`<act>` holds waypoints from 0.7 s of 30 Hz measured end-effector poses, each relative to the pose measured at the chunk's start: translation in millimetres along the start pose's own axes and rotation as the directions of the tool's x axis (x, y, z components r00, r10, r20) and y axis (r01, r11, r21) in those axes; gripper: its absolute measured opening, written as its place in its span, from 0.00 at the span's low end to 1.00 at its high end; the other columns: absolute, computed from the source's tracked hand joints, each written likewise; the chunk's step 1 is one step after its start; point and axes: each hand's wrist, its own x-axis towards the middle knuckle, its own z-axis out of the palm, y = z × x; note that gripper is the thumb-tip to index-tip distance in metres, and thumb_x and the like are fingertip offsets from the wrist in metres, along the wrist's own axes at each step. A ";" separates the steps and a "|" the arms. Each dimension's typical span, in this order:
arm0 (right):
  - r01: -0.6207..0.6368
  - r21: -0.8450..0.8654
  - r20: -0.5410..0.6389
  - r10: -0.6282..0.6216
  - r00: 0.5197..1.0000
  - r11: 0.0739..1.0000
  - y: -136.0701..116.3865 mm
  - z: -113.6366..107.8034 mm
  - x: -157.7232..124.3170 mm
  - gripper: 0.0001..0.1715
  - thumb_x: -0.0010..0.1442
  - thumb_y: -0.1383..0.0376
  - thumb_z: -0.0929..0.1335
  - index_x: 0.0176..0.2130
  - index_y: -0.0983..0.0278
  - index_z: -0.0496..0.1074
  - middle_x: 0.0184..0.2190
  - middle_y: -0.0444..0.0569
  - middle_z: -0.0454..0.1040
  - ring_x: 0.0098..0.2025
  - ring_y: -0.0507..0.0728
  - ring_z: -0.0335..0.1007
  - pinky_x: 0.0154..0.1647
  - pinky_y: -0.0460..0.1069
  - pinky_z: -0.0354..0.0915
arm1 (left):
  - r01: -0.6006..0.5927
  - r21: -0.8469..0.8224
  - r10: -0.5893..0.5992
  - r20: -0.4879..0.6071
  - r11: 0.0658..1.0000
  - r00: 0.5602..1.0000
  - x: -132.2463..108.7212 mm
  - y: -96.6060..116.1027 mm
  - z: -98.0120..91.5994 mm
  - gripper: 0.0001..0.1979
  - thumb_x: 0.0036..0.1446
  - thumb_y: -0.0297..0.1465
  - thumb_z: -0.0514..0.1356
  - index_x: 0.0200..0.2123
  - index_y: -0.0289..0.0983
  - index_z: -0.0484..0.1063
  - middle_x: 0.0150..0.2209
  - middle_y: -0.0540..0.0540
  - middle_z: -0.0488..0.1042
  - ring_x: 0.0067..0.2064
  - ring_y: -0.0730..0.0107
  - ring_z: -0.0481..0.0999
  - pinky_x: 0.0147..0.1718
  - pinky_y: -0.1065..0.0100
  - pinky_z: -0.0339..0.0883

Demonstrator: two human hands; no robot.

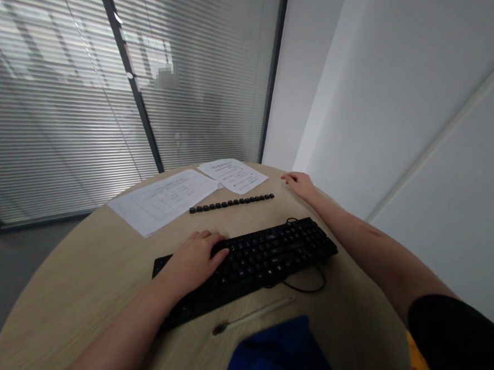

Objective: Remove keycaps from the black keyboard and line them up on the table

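Observation:
A black keyboard (276,244) lies at a slant on the table. Across its left part rests my left hand (197,260), fingers bent over the far edge and thumb on the keys, holding it. My right hand (299,184) is beyond the keyboard at the table's right edge. Its fingers are drawn together; whatever may be between them is too small to make out. Just left of that hand ends a line of loose black keycaps (235,202), set side by side.
Two printed paper sheets (164,198) lie behind the keycaps. On the near side are a thin pale-handled tool (255,314) with a dark rounded end, a blue cloth (278,353) and a loop of black cable (307,290). A white wall (393,114) stands close on the right.

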 end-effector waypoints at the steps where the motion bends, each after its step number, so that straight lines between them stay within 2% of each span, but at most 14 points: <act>1: -0.016 0.053 -0.047 0.018 0.999 0.998 -4.3 -7.0 -5.7 0.32 0.68 0.49 0.55 0.46 0.67 0.76 0.37 0.55 0.76 0.36 0.56 0.70 0.39 0.48 0.66 | 0.001 -0.001 -0.001 0.001 1.000 1.000 0.2 -0.2 0.1 0.20 0.61 0.41 0.53 0.48 0.38 0.76 0.44 0.39 0.77 0.48 0.52 0.73 0.52 0.54 0.63; 3: -0.038 0.257 -0.132 0.074 0.988 0.966 -13.3 -20.4 -23.1 0.39 0.68 0.46 0.48 0.45 0.67 0.75 0.36 0.54 0.74 0.34 0.55 0.70 0.36 0.48 0.68 | 0.003 0.013 -0.003 0.011 1.000 1.000 0.5 -0.1 -0.1 0.20 0.61 0.41 0.52 0.49 0.38 0.75 0.45 0.39 0.77 0.48 0.52 0.73 0.52 0.54 0.63; 4: -0.044 0.396 -0.155 0.114 0.981 0.917 -17.8 -26.2 -34.3 0.41 0.67 0.43 0.48 0.42 0.66 0.75 0.33 0.53 0.73 0.32 0.54 0.69 0.34 0.47 0.68 | 0.005 0.025 -0.005 0.018 1.000 1.000 0.5 0.0 -0.3 0.21 0.62 0.41 0.52 0.49 0.37 0.75 0.45 0.38 0.77 0.49 0.52 0.73 0.52 0.54 0.63; 6: -0.076 0.596 -0.127 0.187 0.974 0.800 -26.5 -34.4 -59.5 0.41 0.64 0.39 0.49 0.37 0.65 0.74 0.23 0.48 0.68 0.24 0.52 0.64 0.28 0.47 0.68 | 0.006 0.045 -0.007 0.029 0.999 1.000 0.5 0.0 -0.7 0.22 0.62 0.42 0.51 0.50 0.37 0.74 0.46 0.38 0.76 0.49 0.52 0.73 0.52 0.54 0.63; 7: -0.101 0.656 -0.099 0.218 0.971 0.748 -30.8 -36.5 -71.9 0.41 0.64 0.38 0.50 0.35 0.64 0.73 0.18 0.44 0.62 0.19 0.51 0.59 0.25 0.47 0.66 | 0.006 0.050 -0.007 0.030 0.999 1.000 0.5 -0.2 -0.9 0.22 0.62 0.42 0.51 0.51 0.36 0.74 0.46 0.38 0.76 0.49 0.52 0.73 0.53 0.54 0.63; 9: -0.109 0.756 -0.102 0.281 0.954 0.645 -39.0 -36.4 -93.0 0.37 0.63 0.38 0.52 0.32 0.63 0.70 0.13 0.38 0.52 0.15 0.50 0.50 0.19 0.46 0.63 | 0.001 0.043 -0.002 0.025 0.999 1.000 0.5 -0.8 -1.0 0.23 0.62 0.42 0.51 0.51 0.36 0.74 0.47 0.38 0.76 0.50 0.52 0.73 0.53 0.54 0.63; 10: -0.105 0.796 -0.102 0.304 0.947 0.596 -42.9 -34.6 -100.8 0.35 0.63 0.39 0.53 0.32 0.62 0.69 0.13 0.37 0.50 0.14 0.49 0.49 0.18 0.46 0.61 | -0.004 0.036 0.003 0.023 0.999 1.000 0.6 -1.3 -1.0 0.23 0.62 0.42 0.51 0.51 0.36 0.74 0.47 0.38 0.76 0.50 0.52 0.73 0.53 0.54 0.63; 13: -0.114 0.868 -0.050 0.313 0.948 0.484 -51.4 -26.2 -113.0 0.26 0.60 0.41 0.63 0.34 0.61 0.67 0.15 0.37 0.58 0.15 0.49 0.56 0.16 0.44 0.61 | -0.014 0.023 0.013 0.035 1.000 0.999 1.3 -3.0 -0.6 0.23 0.62 0.43 0.51 0.51 0.37 0.73 0.47 0.39 0.76 0.50 0.53 0.73 0.54 0.55 0.63; 16: -0.181 0.880 0.078 0.244 0.967 0.440 -52.9 -17.9 -115.3 0.22 0.54 0.49 0.72 0.40 0.60 0.66 0.24 0.39 0.69 0.22 0.50 0.68 0.19 0.44 0.65 | -0.023 0.034 0.021 0.043 0.999 0.999 1.8 -4.9 -0.5 0.23 0.63 0.44 0.50 0.52 0.37 0.73 0.48 0.39 0.76 0.50 0.54 0.74 0.54 0.55 0.63; 19: -0.223 0.870 0.152 0.190 0.970 0.439 -48.0 -10.9 -116.1 0.24 0.55 0.50 0.71 0.44 0.60 0.65 0.30 0.43 0.73 0.27 0.52 0.72 0.24 0.46 0.70 | -0.028 0.040 0.026 0.048 0.999 0.999 1.2 -5.7 -1.6 0.23 0.63 0.43 0.50 0.52 0.37 0.73 0.48 0.40 0.76 0.50 0.54 0.74 0.55 0.55 0.63; 21: -0.226 0.859 0.172 0.157 0.973 0.459 -43.3 -6.4 -117.1 0.24 0.58 0.47 0.68 0.45 0.60 0.65 0.29 0.43 0.73 0.26 0.52 0.71 0.25 0.47 0.71 | -0.026 0.039 0.024 0.054 0.999 0.998 0.2 -5.1 -2.9 0.23 0.63 0.43 0.50 0.52 0.37 0.73 0.48 0.40 0.77 0.50 0.55 0.74 0.55 0.55 0.63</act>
